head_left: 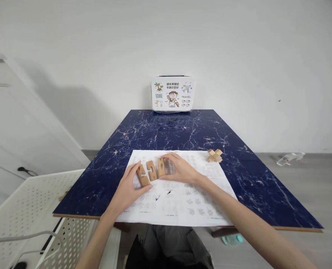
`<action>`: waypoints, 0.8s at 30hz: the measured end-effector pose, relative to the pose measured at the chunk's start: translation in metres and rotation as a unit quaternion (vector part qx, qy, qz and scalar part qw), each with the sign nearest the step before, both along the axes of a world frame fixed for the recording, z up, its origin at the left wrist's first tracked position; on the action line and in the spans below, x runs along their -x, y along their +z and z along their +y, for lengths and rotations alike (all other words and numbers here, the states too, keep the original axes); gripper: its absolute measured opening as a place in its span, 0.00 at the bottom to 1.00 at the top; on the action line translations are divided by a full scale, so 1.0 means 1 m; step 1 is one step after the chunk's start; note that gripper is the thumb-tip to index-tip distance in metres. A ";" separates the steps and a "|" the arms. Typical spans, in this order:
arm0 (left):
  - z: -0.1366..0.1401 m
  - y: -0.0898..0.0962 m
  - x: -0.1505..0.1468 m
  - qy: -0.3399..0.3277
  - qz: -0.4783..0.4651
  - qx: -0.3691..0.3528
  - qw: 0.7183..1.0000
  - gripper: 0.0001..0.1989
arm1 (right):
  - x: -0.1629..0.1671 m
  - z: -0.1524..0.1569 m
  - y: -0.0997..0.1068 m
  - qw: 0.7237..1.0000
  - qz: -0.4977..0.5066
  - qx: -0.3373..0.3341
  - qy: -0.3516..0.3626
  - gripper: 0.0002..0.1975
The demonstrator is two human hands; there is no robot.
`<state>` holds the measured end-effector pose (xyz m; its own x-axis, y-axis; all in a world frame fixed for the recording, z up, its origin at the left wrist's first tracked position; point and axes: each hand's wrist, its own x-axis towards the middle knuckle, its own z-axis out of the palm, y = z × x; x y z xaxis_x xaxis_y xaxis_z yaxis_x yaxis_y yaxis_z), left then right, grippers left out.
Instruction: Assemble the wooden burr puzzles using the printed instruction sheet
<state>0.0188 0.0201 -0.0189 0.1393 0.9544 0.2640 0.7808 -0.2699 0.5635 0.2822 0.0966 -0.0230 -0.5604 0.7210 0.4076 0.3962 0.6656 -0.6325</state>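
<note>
Three flat wooden puzzle pieces lie side by side on a printed paper sheet (166, 209). My left hand (126, 188) has thumb and fingers closed on the ends of the notched left piece (143, 176), which bears a dark numeral. Between my hands sits the middle piece (153, 172), marked 1, with a notch cut in its side. My right hand (180, 168) pinches the right piece (161, 168), marked 2, by its ends; a slot runs through its centre. Right of my hands, an assembled wooden burr puzzle (215, 155) rests at the sheet's edge.
The dark blue marbled table (166, 130) reaches to the wall. At its far edge stands a white printed case (172, 94). A white perforated rack (37, 198) adjoins on the left. Below lie a plastic bottle (232, 239) and a clear plastic item (290, 158).
</note>
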 end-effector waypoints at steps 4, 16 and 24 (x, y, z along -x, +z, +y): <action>-0.004 0.005 -0.001 0.013 -0.025 -0.020 0.999 0.44 | 0.002 -0.002 0.005 0.997 0.073 0.037 0.004 0.32; 0.016 -0.002 0.005 0.004 -0.145 0.025 0.989 0.38 | 0.009 -0.002 -0.003 0.983 0.151 0.108 -0.008 0.32; 0.021 -0.001 0.007 0.049 -0.271 0.108 0.955 0.42 | 0.010 -0.002 -0.001 0.970 0.192 0.147 -0.003 0.34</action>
